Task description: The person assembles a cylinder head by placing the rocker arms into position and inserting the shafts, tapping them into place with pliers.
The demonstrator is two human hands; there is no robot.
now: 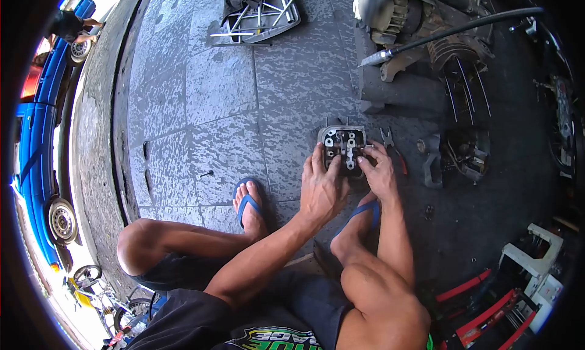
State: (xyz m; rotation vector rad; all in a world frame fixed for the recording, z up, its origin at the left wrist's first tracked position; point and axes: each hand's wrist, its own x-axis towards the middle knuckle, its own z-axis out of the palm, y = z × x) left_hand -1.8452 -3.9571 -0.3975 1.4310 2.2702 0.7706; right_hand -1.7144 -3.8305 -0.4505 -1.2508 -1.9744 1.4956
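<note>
- The left hand (323,188) grips the left and near edges of a metal engine part (350,144), fingers bent along its side and thumb on its near edge.
- The right hand (379,170) has bent fingers and thumb at the part's right side; whether they grip it or a small piece there, I cannot tell.
- Far left, beyond a kerb, stands a blue vehicle (36,161).
- On the tiled floor, left of the feet, lies a small dark bolt (207,174).
- At the top middle rests a frame of pale bars (262,21).
- Centre, the engine part sits between both hands, just beyond the feet, its open face up.
- Just right of it lie pliers (402,163) with a red handle.
- Upper right, a large engine (402,15) stands near a black cable (463,27).
</note>
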